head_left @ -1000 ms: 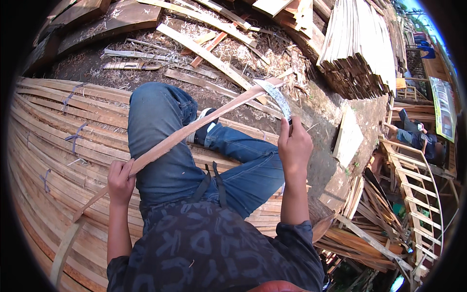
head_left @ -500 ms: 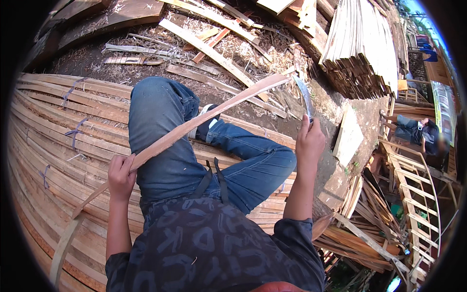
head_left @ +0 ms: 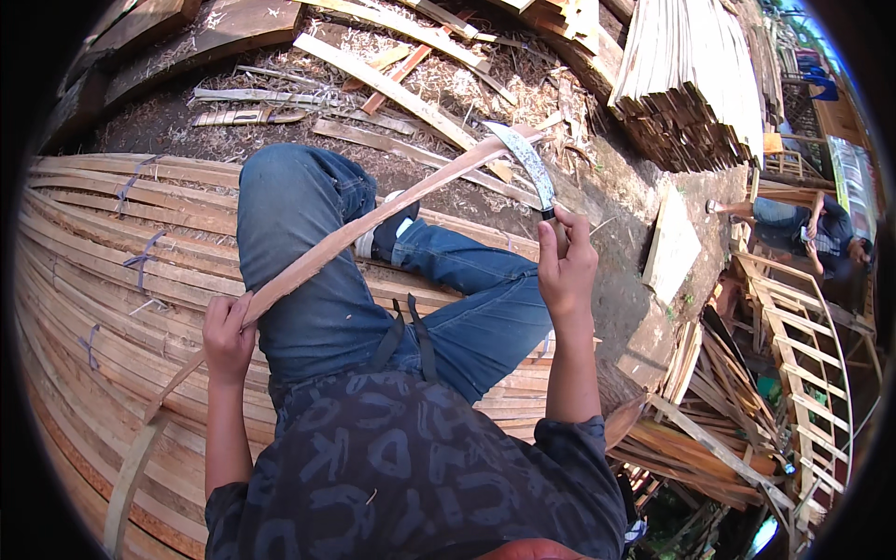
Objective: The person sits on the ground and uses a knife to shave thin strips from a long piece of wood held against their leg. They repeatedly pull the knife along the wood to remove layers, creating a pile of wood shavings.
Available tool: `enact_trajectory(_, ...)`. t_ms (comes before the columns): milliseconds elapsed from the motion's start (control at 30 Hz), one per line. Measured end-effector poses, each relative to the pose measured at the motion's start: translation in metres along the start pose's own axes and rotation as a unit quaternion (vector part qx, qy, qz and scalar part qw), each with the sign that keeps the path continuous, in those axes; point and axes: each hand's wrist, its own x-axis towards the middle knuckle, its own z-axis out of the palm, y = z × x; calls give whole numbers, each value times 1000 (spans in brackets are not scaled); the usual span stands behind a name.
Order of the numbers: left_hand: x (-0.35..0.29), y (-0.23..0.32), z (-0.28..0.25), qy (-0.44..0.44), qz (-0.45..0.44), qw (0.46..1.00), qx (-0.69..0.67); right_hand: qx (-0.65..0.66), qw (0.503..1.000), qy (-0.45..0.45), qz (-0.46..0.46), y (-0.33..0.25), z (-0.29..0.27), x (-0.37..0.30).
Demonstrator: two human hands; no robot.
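Our hands were well apart: our left hand (head_left: 230,330) was closed round a wooden strip (head_left: 373,218) toward its near left end, our right hand (head_left: 567,269) round the handle of a curved knife (head_left: 528,164). The strip slanted over our leg (head_left: 303,219) to the far right, under the blade. We judged it light, springy and rough, best gripped by its edges.

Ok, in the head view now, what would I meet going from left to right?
Purple ties on the bundled slats, left hand, black drawstring, curved blade, right hand, pale wooden slab, ladder-like wooden frame.
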Motion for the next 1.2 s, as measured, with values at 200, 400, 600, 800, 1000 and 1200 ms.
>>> enact_trajectory(200, 0, 2, 2, 3, 5, 1000, 1, 44, 996, 11, 76, -2, 2, 3)
enact_trajectory(400, 0, 0, -2, 4, 4, 1000, 1, 143, 964, 140, 175, 65, -36, 18)
enact_trajectory(600, -2, -2, 2, -7, -11, 1000, -1, 91, 995, -2, 41, 5, -3, -5)
enact_trajectory(800, -1, -6, -1, -1, -2, 1000, 14, 207, 953, 89, 200, 79, -28, 14)
enact_trajectory(1000, 5, -5, -4, -31, -16, 999, -14, 138, 989, 43, 44, 19, 11, 6)
enact_trajectory(1200, 25, -3, -12, -36, 11, 999, -8, 105, 990, 31, 87, 7, 8, 12)
